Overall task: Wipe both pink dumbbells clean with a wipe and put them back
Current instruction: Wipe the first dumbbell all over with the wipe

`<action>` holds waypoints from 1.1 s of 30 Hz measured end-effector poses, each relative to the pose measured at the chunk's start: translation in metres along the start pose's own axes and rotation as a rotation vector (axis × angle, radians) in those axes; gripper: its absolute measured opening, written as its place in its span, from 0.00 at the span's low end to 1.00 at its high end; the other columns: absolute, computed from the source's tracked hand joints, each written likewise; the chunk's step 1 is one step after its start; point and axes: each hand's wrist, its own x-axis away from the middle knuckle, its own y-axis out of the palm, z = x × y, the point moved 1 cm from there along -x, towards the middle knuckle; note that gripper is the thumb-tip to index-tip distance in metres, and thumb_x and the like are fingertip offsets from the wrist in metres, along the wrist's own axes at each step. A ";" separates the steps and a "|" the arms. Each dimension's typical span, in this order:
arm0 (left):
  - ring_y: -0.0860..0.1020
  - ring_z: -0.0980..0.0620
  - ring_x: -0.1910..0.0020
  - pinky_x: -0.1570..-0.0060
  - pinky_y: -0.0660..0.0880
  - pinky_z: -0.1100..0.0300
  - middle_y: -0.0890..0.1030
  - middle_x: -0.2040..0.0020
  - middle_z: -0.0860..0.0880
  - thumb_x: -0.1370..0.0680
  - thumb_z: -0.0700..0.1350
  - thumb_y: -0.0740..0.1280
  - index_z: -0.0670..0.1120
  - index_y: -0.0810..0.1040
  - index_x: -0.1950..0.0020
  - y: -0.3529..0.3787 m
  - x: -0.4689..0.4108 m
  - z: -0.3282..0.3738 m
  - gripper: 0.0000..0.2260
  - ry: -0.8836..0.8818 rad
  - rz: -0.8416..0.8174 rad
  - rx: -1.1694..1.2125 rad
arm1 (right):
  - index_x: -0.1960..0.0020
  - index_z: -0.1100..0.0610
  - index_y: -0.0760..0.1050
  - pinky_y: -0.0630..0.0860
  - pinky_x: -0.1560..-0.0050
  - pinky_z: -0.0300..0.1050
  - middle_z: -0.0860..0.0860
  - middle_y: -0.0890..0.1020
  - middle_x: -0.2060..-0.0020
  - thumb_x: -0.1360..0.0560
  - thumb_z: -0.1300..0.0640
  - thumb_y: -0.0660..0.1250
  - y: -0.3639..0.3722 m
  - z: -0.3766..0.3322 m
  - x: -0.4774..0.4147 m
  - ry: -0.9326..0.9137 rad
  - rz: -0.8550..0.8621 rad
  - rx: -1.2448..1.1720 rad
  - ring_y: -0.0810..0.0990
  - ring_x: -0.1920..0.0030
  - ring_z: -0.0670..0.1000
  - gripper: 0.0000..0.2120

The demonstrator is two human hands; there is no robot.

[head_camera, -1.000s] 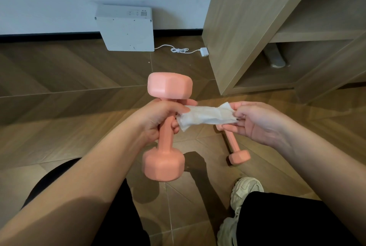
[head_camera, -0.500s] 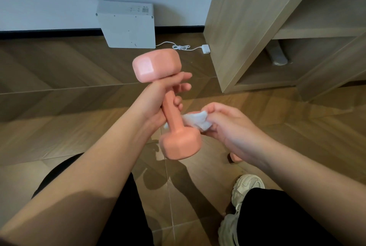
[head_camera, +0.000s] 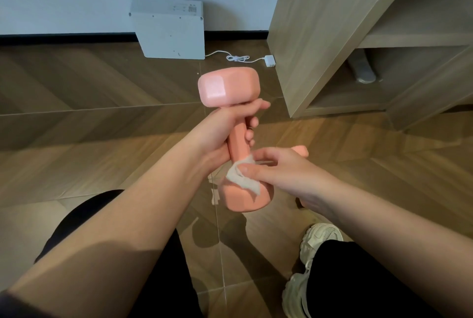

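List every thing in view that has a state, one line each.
held dumbbell, off the floor, roughly upright, handle gripped by the left hand
wipe, crumpled, pinched by the right hand against the held dumbbell's lower end
second dumbbell, on the floor, mostly hidden behind the right hand
white cable, on the floor, plug end lying loose

Earlier stretched between both hands, wipe [head_camera: 242, 179] now sits bunched under right hand [head_camera: 284, 174], pressed where handle of held dumbbell [head_camera: 238, 138] meets lower head. Right hand now hides most of floor dumbbell [head_camera: 301, 150].
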 end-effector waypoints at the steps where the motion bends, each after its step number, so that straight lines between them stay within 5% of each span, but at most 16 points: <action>1: 0.67 0.56 0.75 0.72 0.68 0.62 0.71 0.69 0.51 0.21 0.44 0.66 0.43 0.80 0.45 0.001 0.000 0.000 0.08 -0.002 -0.002 0.000 | 0.43 0.47 0.79 0.74 0.61 0.31 0.41 0.85 0.54 0.32 0.39 0.74 0.000 0.001 0.000 0.014 -0.053 0.013 0.82 0.55 0.39 0.21; 5: 0.67 0.56 0.75 0.71 0.67 0.62 0.70 0.69 0.51 0.21 0.44 0.66 0.43 0.79 0.45 0.007 0.001 -0.002 0.08 -0.021 -0.006 0.008 | 0.48 0.45 0.80 0.72 0.69 0.28 0.36 0.85 0.62 0.30 0.38 0.73 0.003 0.000 0.002 0.038 -0.126 0.065 0.82 0.61 0.36 0.16; 11: 0.70 0.55 0.70 0.65 0.69 0.62 0.70 0.68 0.49 0.22 0.42 0.66 0.41 0.79 0.48 0.017 0.003 -0.004 0.06 -0.055 -0.037 -0.029 | 0.47 0.54 0.79 0.73 0.59 0.42 0.49 0.82 0.55 0.26 0.44 0.72 0.016 0.002 0.003 0.014 -0.003 0.027 0.81 0.52 0.51 0.15; 14: 0.76 0.53 0.61 0.53 0.73 0.59 0.77 0.63 0.49 0.24 0.43 0.70 0.42 0.79 0.47 0.014 0.003 0.000 0.09 0.037 0.041 -0.285 | 0.48 0.55 0.77 0.70 0.61 0.41 0.48 0.80 0.58 0.23 0.46 0.69 0.018 0.002 0.004 -0.050 0.024 0.022 0.79 0.54 0.49 0.13; 18: 0.78 0.53 0.46 0.40 0.65 0.49 0.83 0.49 0.54 0.26 0.57 0.69 0.50 0.81 0.46 -0.004 0.010 0.006 0.15 0.018 0.083 -0.452 | 0.46 0.54 0.79 0.75 0.60 0.34 0.42 0.84 0.62 0.22 0.47 0.68 0.003 -0.006 0.004 -0.088 0.111 -0.125 0.81 0.54 0.39 0.11; 21: 0.79 0.51 0.52 0.45 0.68 0.50 0.82 0.51 0.50 0.22 0.58 0.62 0.48 0.79 0.49 -0.020 0.018 0.001 0.15 -0.116 0.230 -0.311 | 0.40 0.53 0.77 0.80 0.53 0.44 0.47 0.84 0.52 0.24 0.45 0.69 -0.015 -0.016 -0.001 -0.093 0.202 -0.320 0.83 0.50 0.47 0.16; 23: 0.80 0.49 0.61 0.51 0.71 0.50 0.81 0.59 0.47 0.20 0.57 0.60 0.44 0.77 0.49 -0.013 0.025 -0.008 0.17 -0.190 0.108 -0.136 | 0.41 0.52 0.78 0.79 0.54 0.46 0.49 0.85 0.51 0.24 0.44 0.70 -0.024 -0.022 -0.006 -0.104 0.248 -0.438 0.83 0.50 0.49 0.16; 27: 0.81 0.41 0.54 0.48 0.79 0.45 0.80 0.49 0.38 0.26 0.61 0.64 0.44 0.75 0.36 0.006 0.027 -0.018 0.26 -0.211 -0.105 0.013 | 0.42 0.54 0.79 0.79 0.53 0.48 0.50 0.86 0.54 0.25 0.46 0.71 -0.033 -0.030 -0.012 -0.121 0.318 -0.610 0.84 0.51 0.50 0.16; 33: 0.82 0.45 0.48 0.48 0.80 0.49 0.82 0.48 0.41 0.29 0.48 0.70 0.46 0.78 0.39 0.022 0.024 -0.027 0.19 -0.015 -0.136 -0.008 | 0.53 0.49 0.80 0.80 0.57 0.45 0.43 0.86 0.64 0.24 0.46 0.70 -0.033 -0.024 -0.014 -0.152 0.293 -0.503 0.85 0.58 0.47 0.07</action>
